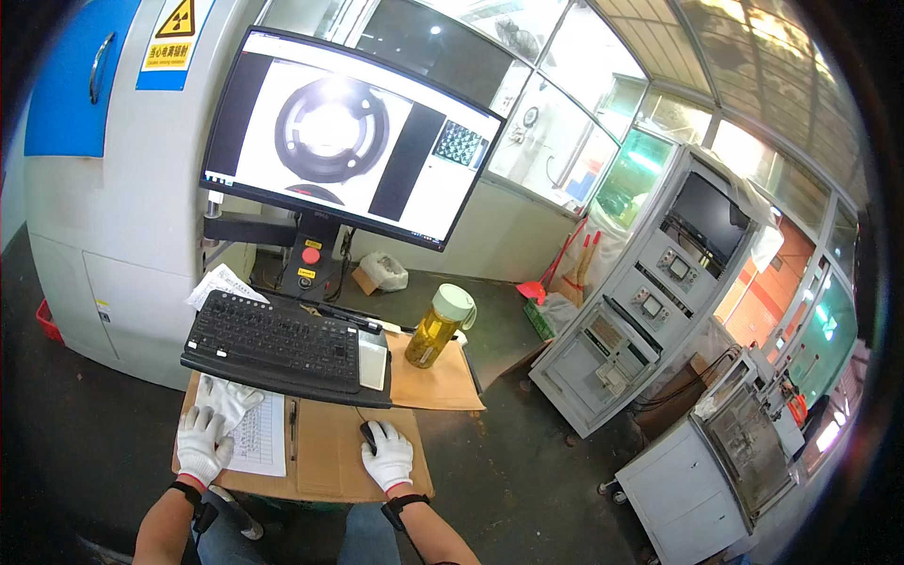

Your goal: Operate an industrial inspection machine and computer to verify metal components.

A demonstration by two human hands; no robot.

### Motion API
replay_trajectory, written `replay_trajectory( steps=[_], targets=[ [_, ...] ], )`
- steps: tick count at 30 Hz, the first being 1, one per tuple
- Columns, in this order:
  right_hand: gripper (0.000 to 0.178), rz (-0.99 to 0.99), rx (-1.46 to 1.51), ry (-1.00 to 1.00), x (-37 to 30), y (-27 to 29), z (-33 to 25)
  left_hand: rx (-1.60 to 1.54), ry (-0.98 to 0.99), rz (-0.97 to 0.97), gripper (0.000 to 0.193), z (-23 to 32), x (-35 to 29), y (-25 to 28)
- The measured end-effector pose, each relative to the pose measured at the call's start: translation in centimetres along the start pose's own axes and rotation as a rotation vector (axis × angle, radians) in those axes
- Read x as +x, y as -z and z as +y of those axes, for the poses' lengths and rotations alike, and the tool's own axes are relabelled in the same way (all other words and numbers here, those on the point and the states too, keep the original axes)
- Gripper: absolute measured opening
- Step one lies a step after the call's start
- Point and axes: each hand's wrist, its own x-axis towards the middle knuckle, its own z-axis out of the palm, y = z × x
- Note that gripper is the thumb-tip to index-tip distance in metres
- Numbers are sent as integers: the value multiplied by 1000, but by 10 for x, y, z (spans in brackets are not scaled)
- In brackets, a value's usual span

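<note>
Gently steer the computer mouse (367,435) with right gloved hand (390,460) curled over it; rest left gloved hand (201,449), loosely spread, at the left edge of the ruled sheet (261,439).

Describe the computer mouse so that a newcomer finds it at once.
Below the big monitor sits a black keyboard, and below that lies brown cardboard. On the cardboard's right part, the white-gloved right hand covers part of the mouse. It is rounded and black, unlike the thin pen farther left.
</note>
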Motion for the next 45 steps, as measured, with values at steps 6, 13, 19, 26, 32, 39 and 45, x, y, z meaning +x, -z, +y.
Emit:
replay_trajectory(
  steps=[6, 13, 19, 26, 32, 39, 45],
  targets=[
    [52, -8, 3, -6, -2, 0, -2, 9, 3, -4, 46, 0, -2, 2],
    [51, -31, 12, -30, -1, 0, -2, 46, -27, 18, 43, 3, 2, 6],
    [50, -36, 5, -20, 0, -1, 0, -15, 58, -107, 46, 5, 3, 11],
    [50, -27, 7, -3, -2, -1, 0, 2, 60, -97, 46, 4, 1, 8],
    [49, -43, -10, -14, -1, 2, -3, 27, 4, -10, 45, -1, -2, 1],
    [46, -1, 11, 11, -3, -7, 2, 15, 28, -32, 46, -3, -3, -1],
    [46, -2, 2, 7, -3, -5, 2, 1, 57, -81, 46, 8, 3, 12]
  ],
)
